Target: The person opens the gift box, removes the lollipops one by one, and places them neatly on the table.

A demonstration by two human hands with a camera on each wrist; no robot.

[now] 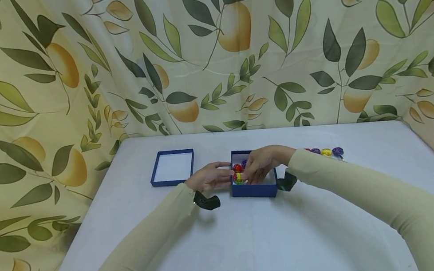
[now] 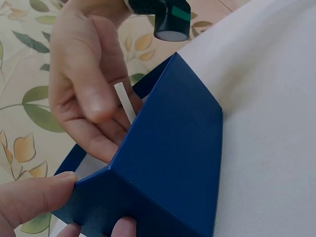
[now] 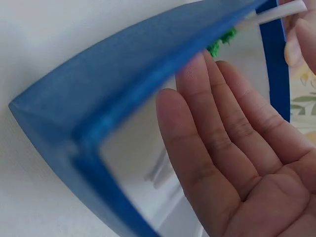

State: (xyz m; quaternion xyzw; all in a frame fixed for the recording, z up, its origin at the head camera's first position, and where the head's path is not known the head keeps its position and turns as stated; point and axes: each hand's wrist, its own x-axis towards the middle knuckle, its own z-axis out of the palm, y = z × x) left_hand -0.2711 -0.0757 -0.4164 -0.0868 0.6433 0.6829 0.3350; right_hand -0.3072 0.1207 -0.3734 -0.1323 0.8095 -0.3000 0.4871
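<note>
A blue box (image 1: 254, 190) stands near the middle of the table, with colorfully wrapped lollipops (image 1: 239, 177) at its left inside. My left hand (image 1: 210, 177) touches the box's left side, its fingertips (image 2: 124, 228) against the outer wall and one at the rim. My right hand (image 1: 262, 162) reaches into the box from above. In the right wrist view, its straight fingers (image 3: 202, 128) meet a green wrapper (image 3: 222, 42), partly hidden behind the wall. A white lollipop stick (image 2: 125, 102) pokes up beside the right thumb.
Left of the box lies a blue-edged lid (image 1: 172, 167) with a white inside. Several more lollipops (image 1: 326, 152) lie at the right, partly behind my right sleeve (image 1: 352, 191). A patterned curtain (image 1: 209, 65) hangs behind the white table (image 1: 230, 250).
</note>
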